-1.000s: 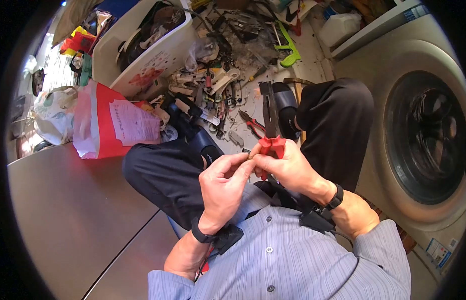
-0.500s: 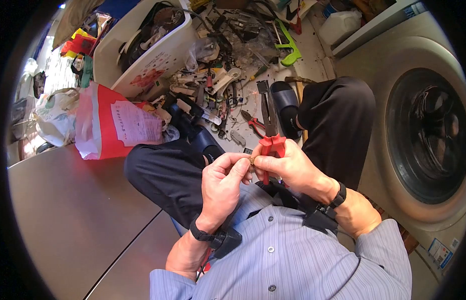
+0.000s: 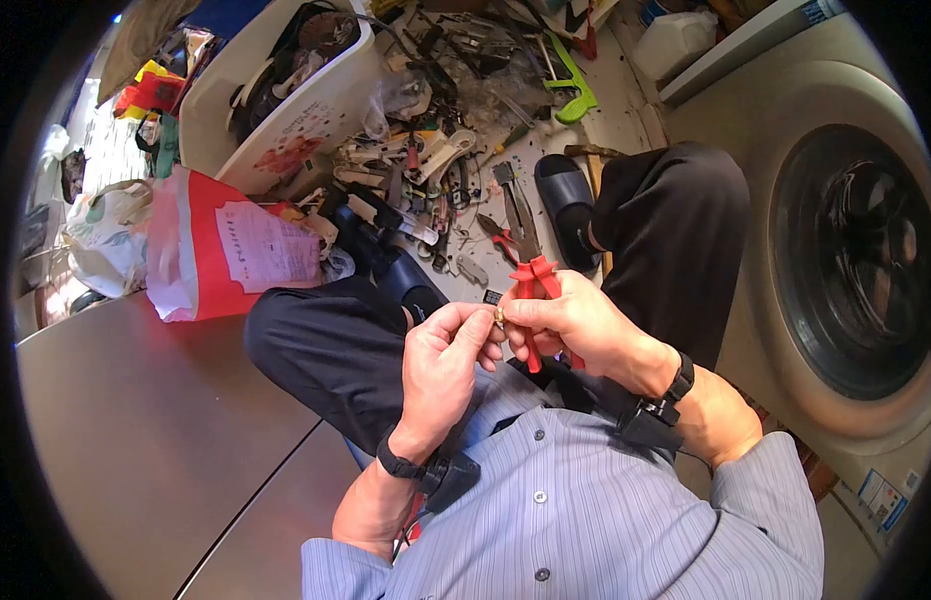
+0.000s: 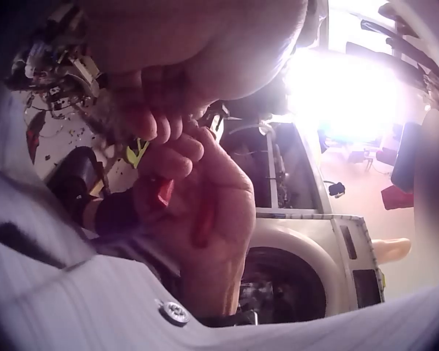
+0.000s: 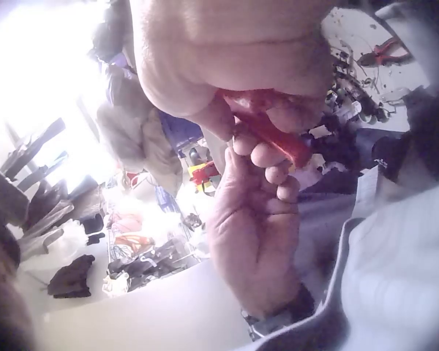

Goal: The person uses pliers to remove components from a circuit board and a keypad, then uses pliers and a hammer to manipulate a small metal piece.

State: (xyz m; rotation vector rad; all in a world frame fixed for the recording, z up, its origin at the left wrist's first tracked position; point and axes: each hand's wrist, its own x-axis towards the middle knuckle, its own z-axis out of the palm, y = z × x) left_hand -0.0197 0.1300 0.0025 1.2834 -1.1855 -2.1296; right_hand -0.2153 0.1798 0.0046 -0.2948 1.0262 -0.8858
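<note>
In the head view a small brass-coloured piece [image 3: 499,316] sits between the fingertips of both hands. The left hand [image 3: 441,362] pinches it from the left with thumb and forefinger. From the other side the right thumb and forefinger touch it, while the right hand [image 3: 583,322] also holds red-handled pliers [image 3: 533,270], their dark jaws pointing away from the body. In the right wrist view a red handle [image 5: 282,140] crosses the right palm, and the left hand [image 5: 249,234] meets the right fingertips. Most of the small piece is hidden in both wrist views.
Second red-handled pliers [image 3: 498,238] lie on the floor near a slipper [image 3: 565,205]. Beyond are scattered parts, a green-handled tool [image 3: 577,100] and a white bin [image 3: 295,120]. A red and white bag [image 3: 210,240] stands left; a washing machine [image 3: 755,190] is at the right.
The pliers in the right hand have tilted, their jaws swinging left and their handles showing more spread. The small piece shows more between the fingertips. Both hands stay close together.
</note>
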